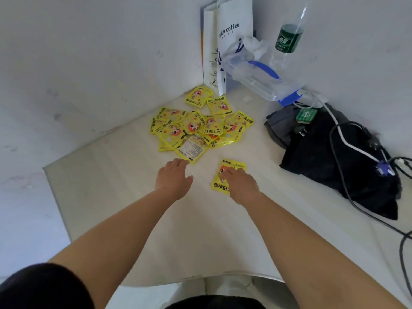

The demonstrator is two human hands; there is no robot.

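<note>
Right hand (239, 186) is lying flat, not gripping, on the single yellow packet (233, 166) set apart on the table (133, 208), while left hand (175, 177) is reaching open-fingered, holding nothing, at the near edge of the pile (196, 126), & should be peeling off just 1 packet w/o dragging its neighbours

Yellow sachets on a white table (133, 208), handled by two bare hands.

A pile of yellow sachets (196, 126) is seen near the corner, with one face-down sachet (192, 149) at its near edge, where the fingertips of the left hand (174, 177) are placed. A single sachet (234, 165), set apart from the pile, is pressed flat by the right hand (239, 186). Behind are stood a white paper bag (227, 41), a clear plastic container (256, 72) and a green-labelled bottle (289, 39). At the right a black bag (334, 157) is crossed by cables (347, 143).
</note>
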